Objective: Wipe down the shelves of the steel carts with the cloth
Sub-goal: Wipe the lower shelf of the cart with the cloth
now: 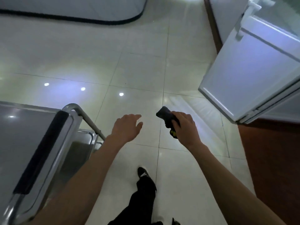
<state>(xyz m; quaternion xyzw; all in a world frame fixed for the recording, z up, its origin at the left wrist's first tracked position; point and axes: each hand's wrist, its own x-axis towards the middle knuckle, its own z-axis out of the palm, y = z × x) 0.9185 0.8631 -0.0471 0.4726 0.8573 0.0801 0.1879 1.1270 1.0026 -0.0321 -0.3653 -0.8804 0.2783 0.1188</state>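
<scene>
A steel cart [24, 137] stands at the lower left, with a flat top shelf, a black-padded handle bar and a lower shelf [78, 153] showing beneath its end. My left hand [126, 127] hovers over the floor just right of the cart's handle, fingers relaxed and holding nothing. My right hand [185, 129] grips a dark folded cloth [165, 116] with a bit of yellow showing under the palm; it is held in the air over the floor, well apart from the cart.
Glossy pale floor tiles [138, 65] fill the middle. An open white glass-fronted cabinet door [243, 70] juts in at the right above a red-brown floor strip. A pale mat with a dark rim [81, 13] lies at the far top. My dark trouser leg and shoe [142, 172] are below.
</scene>
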